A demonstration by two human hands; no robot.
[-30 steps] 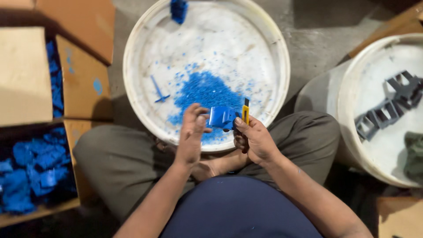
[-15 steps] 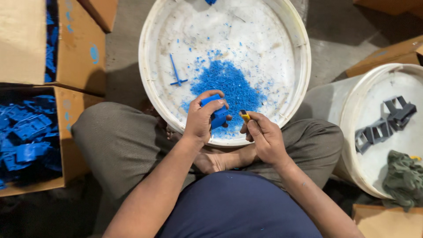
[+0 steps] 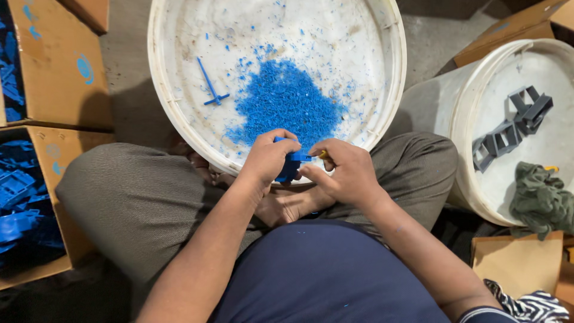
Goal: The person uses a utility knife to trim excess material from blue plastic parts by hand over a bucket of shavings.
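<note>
- Concrete floor serves as the workplace: a person sits cross-legged on it, grey trousers and dark blue shirt nearest the camera, with tubs and boxes all around.
- Just above the lap, the left hand [image 3: 269, 158] has its fingers curled tight round a small blue plastic part [image 3: 291, 167], held at the near rim of the big white tub [image 3: 179, 128].
- Touching that part from the other side, the right hand [image 3: 347, 173] pinches a yellow-handled tool [image 3: 323, 154], of which only the tip shows; the fingers are closed on it.
- Inside the tub, a pile of blue shavings [image 3: 287, 101] lies near the middle, spreading toward the near rim, so a fair amount of trimming looks done already.
- Left of the pile lies a thin blue sprue stick [image 3: 209, 87], apart from the shavings.
- At the left edge, open cardboard boxes [image 3: 57, 72] hold many more blue parts [image 3: 18, 203]; I cannot tell which are finished and which wait.
- Off to the right, a second white tub [image 3: 460, 119] carries grey plastic pieces [image 3: 508, 128] and a crumpled green cloth [image 3: 541, 200] at its near rim.
</note>
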